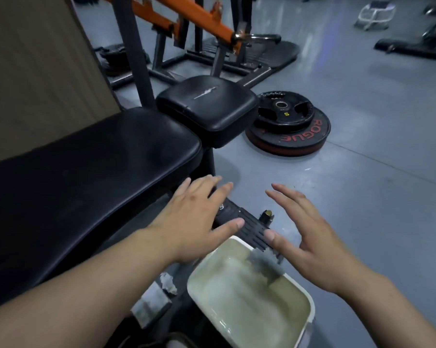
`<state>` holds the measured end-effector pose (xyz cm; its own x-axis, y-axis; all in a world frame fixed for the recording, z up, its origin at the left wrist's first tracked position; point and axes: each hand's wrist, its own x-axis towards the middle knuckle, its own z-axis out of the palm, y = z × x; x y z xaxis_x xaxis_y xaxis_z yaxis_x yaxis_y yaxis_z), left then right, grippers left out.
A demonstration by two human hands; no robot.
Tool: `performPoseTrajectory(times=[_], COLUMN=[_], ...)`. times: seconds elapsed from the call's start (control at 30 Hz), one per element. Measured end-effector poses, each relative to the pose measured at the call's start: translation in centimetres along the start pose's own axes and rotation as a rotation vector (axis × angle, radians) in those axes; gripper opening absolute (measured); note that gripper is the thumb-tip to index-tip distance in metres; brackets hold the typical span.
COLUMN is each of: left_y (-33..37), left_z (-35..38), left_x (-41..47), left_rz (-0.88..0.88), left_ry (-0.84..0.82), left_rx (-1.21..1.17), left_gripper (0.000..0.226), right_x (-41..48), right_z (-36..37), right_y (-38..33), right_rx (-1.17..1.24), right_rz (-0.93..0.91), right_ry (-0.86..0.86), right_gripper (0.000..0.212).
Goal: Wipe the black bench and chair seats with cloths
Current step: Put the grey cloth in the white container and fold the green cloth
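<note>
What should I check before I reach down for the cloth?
1. Left hand free: ok, fingers straight, holding nothing.
2. Right hand free: ok, open, holding nothing.
3. Cloth located: ok, a grey one lies in the bucket at its far rim, close to the right thumb.
4. Water clean: not ok, it looks murky.
5. Second cloth for the other hand: cannot tell, only one shows plainly.
6. Bench and seat pad wiped: cannot tell from their surface.
</note>
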<state>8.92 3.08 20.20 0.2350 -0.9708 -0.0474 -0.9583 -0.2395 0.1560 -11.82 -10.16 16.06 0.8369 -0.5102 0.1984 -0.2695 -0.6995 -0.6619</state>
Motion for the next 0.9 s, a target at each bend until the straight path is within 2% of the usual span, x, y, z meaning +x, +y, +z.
performPoseTrajectory(times=[0.17, 0.37, 0.57, 0.9], left_y=[-2.3, -7.4, -10.6, -14.7], left_z=[-6.2, -11.2, -12.6, -12.5], left_x=[-5.7, -17.1, -28.0, -40.8], left_rz=[-0.009, -0.173, -0.353, -0.631], left_ry=[0.118, 0.265, 0.357, 0.499], left_rx=[0.083, 0.13, 0.124, 0.096], left_gripper=[0.089, 0.085, 0.081, 0.078], right_x=[1.1, 3.1, 4.6, 5.7], right_z=[-0.9, 1.0, 4.5, 12.4], right_y=[-7.4, -16.3, -25.2, -38.6], right_rx=[-0.057, -0.088, -0.056, -0.023], right_rz=[-0.189, -0.391, -0.546, -0.742], right_ry=[-0.018, -0.089, -0.193, -0.322], right_gripper=[0.076, 0.076, 0.078, 0.08])
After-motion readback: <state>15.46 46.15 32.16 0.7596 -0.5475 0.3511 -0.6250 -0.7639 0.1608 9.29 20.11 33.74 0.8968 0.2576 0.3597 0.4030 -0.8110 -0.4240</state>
